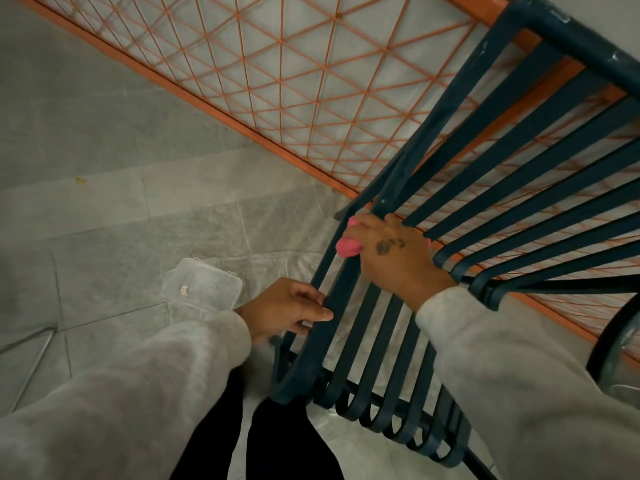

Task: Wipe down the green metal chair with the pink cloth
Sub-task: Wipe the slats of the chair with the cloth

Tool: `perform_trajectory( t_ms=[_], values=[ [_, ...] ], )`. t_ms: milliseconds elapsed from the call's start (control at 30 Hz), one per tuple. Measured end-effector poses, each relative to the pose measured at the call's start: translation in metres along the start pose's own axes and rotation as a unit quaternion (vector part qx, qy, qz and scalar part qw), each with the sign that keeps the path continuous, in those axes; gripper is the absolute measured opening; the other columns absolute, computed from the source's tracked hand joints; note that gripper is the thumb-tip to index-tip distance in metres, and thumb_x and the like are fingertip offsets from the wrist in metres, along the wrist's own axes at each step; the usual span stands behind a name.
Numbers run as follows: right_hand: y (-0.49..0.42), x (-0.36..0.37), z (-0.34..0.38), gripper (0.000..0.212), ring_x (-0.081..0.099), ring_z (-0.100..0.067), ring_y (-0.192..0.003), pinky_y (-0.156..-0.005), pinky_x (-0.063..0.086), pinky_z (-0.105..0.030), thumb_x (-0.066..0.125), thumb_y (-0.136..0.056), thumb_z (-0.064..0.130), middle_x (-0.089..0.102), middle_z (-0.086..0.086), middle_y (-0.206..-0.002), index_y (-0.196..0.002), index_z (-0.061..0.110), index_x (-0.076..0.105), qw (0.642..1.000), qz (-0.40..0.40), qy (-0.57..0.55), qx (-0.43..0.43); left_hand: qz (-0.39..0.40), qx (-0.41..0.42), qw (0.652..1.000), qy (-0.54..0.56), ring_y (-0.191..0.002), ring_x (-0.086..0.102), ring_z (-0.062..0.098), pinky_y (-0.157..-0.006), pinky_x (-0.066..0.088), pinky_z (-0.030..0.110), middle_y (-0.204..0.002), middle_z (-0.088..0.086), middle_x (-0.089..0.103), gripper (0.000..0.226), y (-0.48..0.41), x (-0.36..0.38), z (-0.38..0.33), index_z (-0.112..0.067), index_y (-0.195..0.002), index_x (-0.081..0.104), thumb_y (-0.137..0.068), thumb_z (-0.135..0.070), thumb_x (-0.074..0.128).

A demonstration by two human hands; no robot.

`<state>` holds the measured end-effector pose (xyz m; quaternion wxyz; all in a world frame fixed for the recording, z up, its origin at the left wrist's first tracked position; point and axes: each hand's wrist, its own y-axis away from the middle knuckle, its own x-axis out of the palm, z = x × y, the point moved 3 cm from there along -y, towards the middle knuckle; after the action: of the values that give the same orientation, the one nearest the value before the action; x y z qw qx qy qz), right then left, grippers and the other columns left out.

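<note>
R hand (398,258) presses bunched pink cloth (348,247) onto green metal chair (349,327) slats; L hand (289,306) pinches chair's outer slat. Clear tub (202,284) on floor beside chair.

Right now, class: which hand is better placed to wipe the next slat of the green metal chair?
Right. The right hand holds the pink cloth against the green metal chair; the left hand only grips its edge slat.

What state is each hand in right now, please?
Left hand: grips the edge slat of the green chair.
Right hand: holds the pink cloth, bunched against the chair's slats.
</note>
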<state>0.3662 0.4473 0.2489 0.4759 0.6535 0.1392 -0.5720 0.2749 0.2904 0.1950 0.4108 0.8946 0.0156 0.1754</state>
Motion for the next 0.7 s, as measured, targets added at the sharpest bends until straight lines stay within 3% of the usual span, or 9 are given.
perform_trajectory(
  t_ms=[133, 300, 400, 567, 700],
  values=[
    [0.009, 0.015, 0.012, 0.040, 0.048, -0.033, -0.114, -0.089, 0.050, -0.046, 0.052, -0.085, 0.003, 0.044, 0.001, -0.140, -0.115, 0.027, 0.063, 0.999, -0.046, -0.011, 0.004, -0.010, 0.008, 1.000, 0.003, -0.083, 0.073, 0.012, -0.074, 0.057, 0.029, -0.078, -0.006, 0.075, 0.019, 0.002, 0.002, -0.001, -0.013, -0.097, 0.071, -0.079, -0.009, 0.076],
    [0.052, 0.048, 0.037, 0.043, 0.052, -0.026, -0.096, -0.078, 0.054, -0.044, 0.045, -0.082, 0.008, 0.051, 0.004, -0.131, -0.113, 0.030, 0.064, 0.991, -0.037, -0.085, -0.093, -0.016, 0.006, 1.000, -0.004, -0.086, 0.072, 0.009, -0.069, 0.057, 0.022, -0.081, -0.007, 0.075, 0.020, 0.002, 0.003, 0.001, -0.010, -0.099, 0.071, -0.080, -0.009, 0.075],
    [0.049, 0.048, 0.020, 0.053, 0.058, -0.032, -0.113, -0.094, 0.050, -0.049, 0.051, -0.083, 0.002, 0.053, 0.005, -0.141, -0.127, 0.030, 0.062, 0.986, -0.046, -0.113, -0.112, -0.021, 0.006, 1.000, -0.001, -0.082, 0.072, 0.007, -0.070, 0.055, 0.023, -0.080, -0.008, 0.075, 0.017, 0.002, 0.003, 0.002, -0.015, -0.096, 0.072, -0.080, -0.010, 0.075],
    [0.025, 0.044, -0.014, 0.074, 0.053, -0.038, -0.124, -0.107, 0.040, -0.054, 0.054, -0.086, -0.006, 0.029, 0.008, -0.160, -0.148, 0.033, 0.041, 0.986, -0.132, -0.103, -0.011, -0.020, 0.004, 1.000, 0.000, -0.083, 0.073, 0.011, -0.068, 0.056, 0.024, -0.083, -0.004, 0.076, 0.024, 0.001, 0.002, 0.002, -0.009, -0.103, 0.070, -0.080, -0.008, 0.075],
    [0.051, 0.060, 0.007, 0.078, 0.053, -0.037, -0.127, -0.113, 0.030, -0.045, 0.062, -0.081, -0.013, 0.027, -0.003, -0.160, -0.148, 0.022, 0.041, 0.968, -0.207, -0.141, 0.001, -0.019, -0.001, 1.000, 0.000, -0.088, 0.073, 0.013, -0.073, 0.056, 0.027, -0.090, -0.002, 0.076, 0.028, 0.001, 0.001, 0.002, -0.010, -0.106, 0.069, -0.079, -0.010, 0.076]
  ],
)
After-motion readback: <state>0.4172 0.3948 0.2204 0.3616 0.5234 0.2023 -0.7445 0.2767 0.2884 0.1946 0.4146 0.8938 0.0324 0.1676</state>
